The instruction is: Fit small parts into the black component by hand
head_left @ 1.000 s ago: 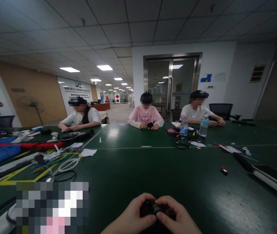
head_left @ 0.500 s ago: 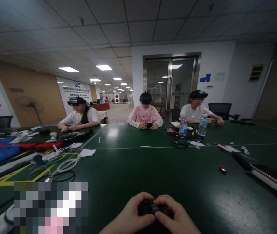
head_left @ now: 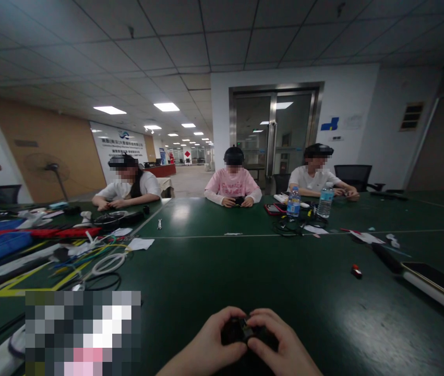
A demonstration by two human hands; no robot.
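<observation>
Table (head_left: 206, 277) is recorded as a wide green surface. At bottom centre of the frame, left hand (head_left: 212, 344) and right hand (head_left: 280, 347) are brought close together just above it. Black part (head_left: 241, 330) is pinched between them, gripped from the left by the left fingers and from the right by the right fingers. The part is mostly covered, so its kind cannot be told. Red piece (head_left: 356, 270) is noted alone at right of centre, well apart from the hands. Cables (head_left: 104, 261) are spread at mid left. Two bottles (head_left: 294, 202) (head_left: 325, 201) are stood upright before three seated persons.
</observation>
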